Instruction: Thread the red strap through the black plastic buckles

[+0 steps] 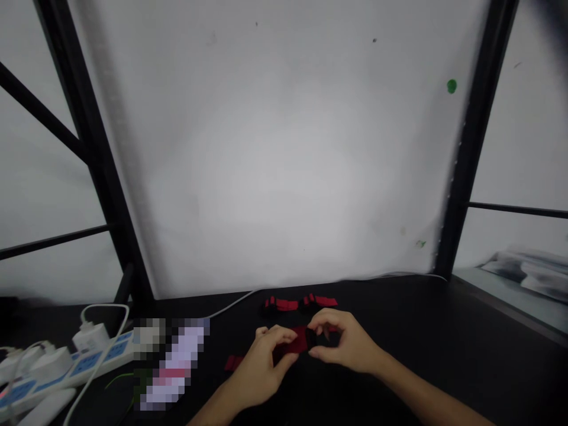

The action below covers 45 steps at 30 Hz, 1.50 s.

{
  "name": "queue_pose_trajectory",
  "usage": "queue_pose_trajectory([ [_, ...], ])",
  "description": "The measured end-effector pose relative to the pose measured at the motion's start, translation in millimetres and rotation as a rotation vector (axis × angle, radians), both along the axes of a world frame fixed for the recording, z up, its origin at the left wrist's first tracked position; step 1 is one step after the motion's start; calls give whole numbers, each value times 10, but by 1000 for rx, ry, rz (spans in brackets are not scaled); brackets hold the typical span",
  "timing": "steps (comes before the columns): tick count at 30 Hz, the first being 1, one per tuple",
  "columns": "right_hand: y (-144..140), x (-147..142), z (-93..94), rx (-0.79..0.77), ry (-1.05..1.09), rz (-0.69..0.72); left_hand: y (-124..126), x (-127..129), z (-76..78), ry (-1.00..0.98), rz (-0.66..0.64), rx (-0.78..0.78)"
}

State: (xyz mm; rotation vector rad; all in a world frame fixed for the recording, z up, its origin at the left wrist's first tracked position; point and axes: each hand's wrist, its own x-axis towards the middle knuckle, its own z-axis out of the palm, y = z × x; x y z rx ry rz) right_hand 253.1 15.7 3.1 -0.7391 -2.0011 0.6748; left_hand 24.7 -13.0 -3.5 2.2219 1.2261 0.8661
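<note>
A red strap [300,339] stretches between my two hands, low in the head view and just above the black table. My left hand [261,367] pinches its left part with thumb and fingers. A dark piece that looks like a buckle [311,338] sits at the strap's right part, and my right hand [352,343] grips it between thumb and fingertips. More red webbing [232,362] shows to the left of my left hand; whether it belongs to the same strap is hidden. Behind my hands lie two red straps with black buckles, one left [284,305] and one right [323,301].
At the left are a white power strip [84,364] with plugs and cables, and a pixelated pale item [177,361]. A thin cable [235,305] runs along the white wall panel [284,148]. Black frame posts stand on both sides; papers [528,272] lie far right.
</note>
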Motion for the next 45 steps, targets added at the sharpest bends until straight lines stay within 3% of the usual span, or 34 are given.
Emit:
queue_pose_trajectory([
  [14,9,1,-17,-33,14,28,-9,1,-10,-41,-19,-35],
  [22,4,0,-49,-95,94,135,-53,17,37,-146,-70,-91],
  [25,-30,-32,-33,-72,60,97,-52,38,2,-160,-93,-108],
  [31,-40,-98,-74,-118,-233,-78,-30,40,-60,-30,21,-40],
  [35,4,-58,-122,-213,-398,-87,-20,52,-47,97,-9,37],
  [40,16,30,-48,-151,-371,-53,3,153,-60,196,-53,57],
  [45,51,4,-118,-258,-352,-24,10,255,-74,259,-134,84],
])
